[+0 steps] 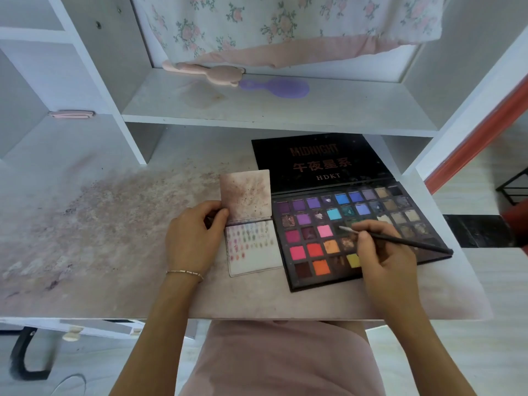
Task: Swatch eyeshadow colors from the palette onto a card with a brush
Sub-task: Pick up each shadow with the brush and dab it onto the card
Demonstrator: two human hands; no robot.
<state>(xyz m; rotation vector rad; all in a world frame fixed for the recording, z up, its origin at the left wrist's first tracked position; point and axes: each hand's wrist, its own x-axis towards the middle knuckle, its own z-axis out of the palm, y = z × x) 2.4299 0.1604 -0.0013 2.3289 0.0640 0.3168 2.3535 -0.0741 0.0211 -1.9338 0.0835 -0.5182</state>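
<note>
We pinch the thin black brush point(400, 240) in our right hand point(383, 252), tip in a dark pan of the black multicolour palette point(357, 232) on the worktop point(114, 224), while our left hand's fingers point(220, 215) pinch the folded white swatch card point(251, 244) beside it, where overloaded bristles could shed powder onto neighbouring swatches.

Soft, even daylight fills the scene, brightest toward the right edge, with only faint shadows under the shelf point(274, 121) and the hands, no hard glare, slight overall softness, and strong wide-angle bending of the straight white frame lines toward every corner.
</note>
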